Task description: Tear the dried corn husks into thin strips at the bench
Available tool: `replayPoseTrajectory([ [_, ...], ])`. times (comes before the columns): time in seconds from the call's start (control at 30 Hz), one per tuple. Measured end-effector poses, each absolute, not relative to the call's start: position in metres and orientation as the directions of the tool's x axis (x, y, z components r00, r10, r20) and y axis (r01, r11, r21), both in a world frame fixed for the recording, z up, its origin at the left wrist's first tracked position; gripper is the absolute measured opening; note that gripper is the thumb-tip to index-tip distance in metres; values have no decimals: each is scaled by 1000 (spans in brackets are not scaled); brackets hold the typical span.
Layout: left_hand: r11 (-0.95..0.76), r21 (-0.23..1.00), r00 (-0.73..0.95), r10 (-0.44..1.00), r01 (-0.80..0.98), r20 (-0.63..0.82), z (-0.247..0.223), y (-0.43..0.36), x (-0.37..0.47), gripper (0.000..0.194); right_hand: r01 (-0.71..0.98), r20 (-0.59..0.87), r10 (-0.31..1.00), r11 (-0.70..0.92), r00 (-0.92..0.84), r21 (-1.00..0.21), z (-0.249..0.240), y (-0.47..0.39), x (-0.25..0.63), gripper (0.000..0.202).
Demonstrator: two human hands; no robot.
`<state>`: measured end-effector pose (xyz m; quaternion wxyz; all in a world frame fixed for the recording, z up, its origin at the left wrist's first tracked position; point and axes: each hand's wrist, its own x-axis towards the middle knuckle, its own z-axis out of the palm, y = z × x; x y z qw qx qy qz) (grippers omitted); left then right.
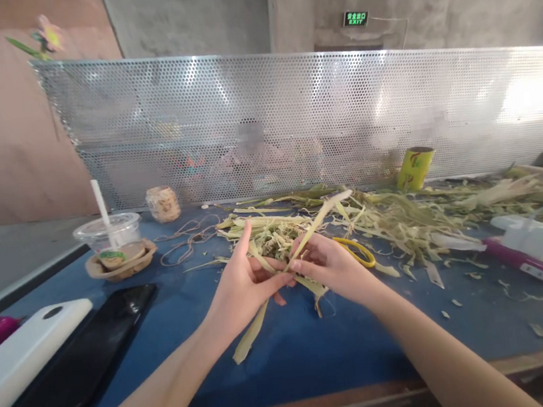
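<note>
My left hand (245, 281) is closed on pale yellow-green corn husk strips (252, 333), with one strip hanging down below the fingers. Opposite it, the thumb and fingers of my right hand (328, 264) pinch the same husk strips, and one long strip (322, 220) sticks up past the knuckles. The two hands almost meet, and their fingertips partly hide where the strips cross. Just behind them lies a loose pile of shredded husk (276, 238). Beside my right hand is a yellow loop (359, 252), perhaps a scissors handle, partly hidden.
More husks (395, 220) spread across the back right. A lidded plastic cup (109, 236) with a straw stands left, near loose twine (190, 238) and a woven jar (163, 204). Phones (85, 354) lie front left, a power strip (537, 264) right. A perforated metal screen (264, 117) borders the back.
</note>
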<state>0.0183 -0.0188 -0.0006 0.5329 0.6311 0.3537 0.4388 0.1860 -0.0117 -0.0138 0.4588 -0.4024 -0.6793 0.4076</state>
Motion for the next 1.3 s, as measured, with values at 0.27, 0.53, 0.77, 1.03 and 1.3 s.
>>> replayPoseTrajectory([
  [0.27, -231, 962, 354, 920, 142, 168, -9, -16, 9, 108, 362, 247, 869, 416, -428, -834, -25, -10, 189, 11],
  [0.53, -106, 980, 412, 911, 170, 27, -1, -19, 5, 105, 451, 211, 828, 476, -520, -755, -7, -12, 203, 18],
  [0.77, -120, 984, 414, 909, 129, 57, 1, -16, 2, 103, 411, 146, 854, 382, -500, -828, -4, -14, 203, 14],
  [1.03, -179, 983, 439, 887, 40, 144, 0, -20, 6, 94, 193, 164, 868, 282, -468, -940, -22, -9, 183, 22],
  [1.3, -338, 934, 347, 895, 116, 281, 0, -22, 9, 96, 44, 261, 834, 321, -486, -946, -23, -10, 178, 19],
])
